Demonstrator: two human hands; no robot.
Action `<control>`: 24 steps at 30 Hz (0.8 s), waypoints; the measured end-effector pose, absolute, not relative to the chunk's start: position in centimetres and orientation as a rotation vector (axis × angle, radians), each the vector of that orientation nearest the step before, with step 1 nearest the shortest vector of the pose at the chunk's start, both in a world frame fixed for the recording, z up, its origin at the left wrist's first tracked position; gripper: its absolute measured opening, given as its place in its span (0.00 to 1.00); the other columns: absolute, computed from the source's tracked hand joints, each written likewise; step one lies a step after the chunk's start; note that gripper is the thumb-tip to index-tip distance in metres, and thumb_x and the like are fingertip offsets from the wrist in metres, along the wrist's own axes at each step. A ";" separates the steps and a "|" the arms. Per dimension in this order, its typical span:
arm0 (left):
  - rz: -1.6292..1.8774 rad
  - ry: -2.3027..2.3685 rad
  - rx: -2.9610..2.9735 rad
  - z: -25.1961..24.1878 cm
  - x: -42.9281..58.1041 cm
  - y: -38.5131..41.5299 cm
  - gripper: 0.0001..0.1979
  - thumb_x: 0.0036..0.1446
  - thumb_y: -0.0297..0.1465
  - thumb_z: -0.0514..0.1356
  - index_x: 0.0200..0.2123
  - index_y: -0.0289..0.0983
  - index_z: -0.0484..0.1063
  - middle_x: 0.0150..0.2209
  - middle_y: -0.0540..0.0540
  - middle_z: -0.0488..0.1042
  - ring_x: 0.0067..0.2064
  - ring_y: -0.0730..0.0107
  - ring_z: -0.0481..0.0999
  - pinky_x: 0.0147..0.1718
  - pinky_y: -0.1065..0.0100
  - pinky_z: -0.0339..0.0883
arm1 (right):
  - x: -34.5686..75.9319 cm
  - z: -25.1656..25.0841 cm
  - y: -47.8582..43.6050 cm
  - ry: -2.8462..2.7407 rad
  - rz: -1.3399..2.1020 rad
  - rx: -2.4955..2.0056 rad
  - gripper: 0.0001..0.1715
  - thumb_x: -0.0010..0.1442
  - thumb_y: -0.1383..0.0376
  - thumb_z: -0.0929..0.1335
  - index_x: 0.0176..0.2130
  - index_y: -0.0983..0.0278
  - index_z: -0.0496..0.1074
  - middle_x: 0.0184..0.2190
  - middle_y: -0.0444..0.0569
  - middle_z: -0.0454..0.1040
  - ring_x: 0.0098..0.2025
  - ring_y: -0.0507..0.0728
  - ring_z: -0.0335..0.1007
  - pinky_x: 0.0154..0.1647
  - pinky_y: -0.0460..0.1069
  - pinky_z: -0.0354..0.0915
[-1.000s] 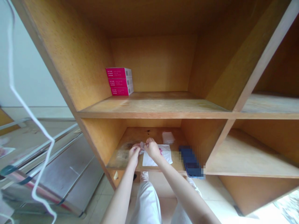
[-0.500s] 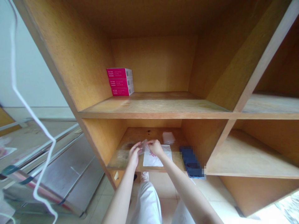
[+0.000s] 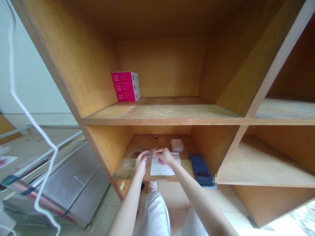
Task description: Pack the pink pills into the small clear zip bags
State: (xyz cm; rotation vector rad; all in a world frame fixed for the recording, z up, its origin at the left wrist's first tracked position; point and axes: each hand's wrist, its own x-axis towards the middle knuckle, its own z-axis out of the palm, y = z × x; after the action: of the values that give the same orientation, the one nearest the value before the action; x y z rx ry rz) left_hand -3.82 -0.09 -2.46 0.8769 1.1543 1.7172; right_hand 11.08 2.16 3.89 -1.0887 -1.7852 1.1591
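Over the lower shelf, my left hand is closed on a small clear plastic bag, thumb and fingers pinching its left side. My right hand pinches at the bag's right edge, fingertips together; whether it also holds something small cannot be made out. Under the right hand lies a white sheet, cloth or paper, bearing a cluster of small pinkish-red pieces, partly hidden by the hand. Behind it, to the right, are clear plastic bags lying flat.
A dark blue flat object, partly pixelated, lies at the shelf's right side. Three stacked pink boxes stand on the upper shelf. A metal frame and a hanging white cable are at left.
My right hand has shifted slightly, and more of the pinkish-red pieces show beneath it. The plastic bag has changed shape a little between my hands.
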 end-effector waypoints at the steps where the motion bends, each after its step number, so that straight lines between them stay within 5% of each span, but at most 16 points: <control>1: 1.712 1.181 0.901 -2.6 -3.8 0.0 0.15 0.41 0.28 0.57 0.37 0.34 0.70 0.38 0.44 0.72 0.32 0.73 0.71 0.30 0.71 0.63 | 11.0 3.8 2.2 -1.809 1.152 -1.073 0.14 0.49 0.66 0.63 0.32 0.69 0.76 0.15 0.43 0.67 0.13 0.45 0.53 0.14 0.41 0.53; 6: 1.705 1.272 1.173 -2.8 -3.8 0.0 0.18 0.43 0.25 0.53 0.41 0.36 0.69 0.44 0.43 0.70 0.46 0.64 0.68 0.45 0.63 0.61 | 10.9 3.7 2.4 -1.921 1.070 -1.005 0.17 0.52 0.68 0.59 0.34 0.65 0.76 0.18 0.43 0.69 0.15 0.46 0.57 0.18 0.42 0.58; 11: 1.542 1.401 1.542 -1.7 -3.4 -0.6 0.30 0.42 0.21 0.53 0.51 0.45 0.62 0.60 0.48 0.50 0.61 0.61 0.49 0.56 0.59 0.46 | 10.7 3.9 2.5 -1.972 0.922 -0.972 0.16 0.48 0.73 0.62 0.33 0.66 0.75 0.26 0.46 0.73 0.27 0.49 0.66 0.29 0.43 0.62; 18: 1.453 1.735 1.700 -1.3 -2.7 -0.8 0.33 0.38 0.21 0.57 0.50 0.49 0.63 0.63 0.54 0.35 0.62 0.50 0.30 0.58 0.50 0.33 | 10.1 4.7 1.9 -2.034 0.927 -1.098 0.12 0.42 0.73 0.65 0.31 0.67 0.74 0.24 0.45 0.72 0.22 0.47 0.62 0.23 0.41 0.58; 24: 1.434 1.781 1.822 -1.9 -2.6 -0.5 0.32 0.36 0.22 0.61 0.49 0.49 0.65 0.63 0.52 0.39 0.62 0.47 0.34 0.57 0.50 0.36 | 10.0 5.8 1.2 -2.090 1.037 -1.166 0.11 0.45 0.71 0.63 0.30 0.67 0.73 0.15 0.40 0.65 0.12 0.45 0.54 0.13 0.40 0.50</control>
State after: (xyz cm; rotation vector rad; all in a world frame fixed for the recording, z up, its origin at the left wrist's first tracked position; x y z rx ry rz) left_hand -2.64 -0.50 -1.92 1.8220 1.7809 1.4336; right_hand 9.95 1.17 5.83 -1.1662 -2.0897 1.0372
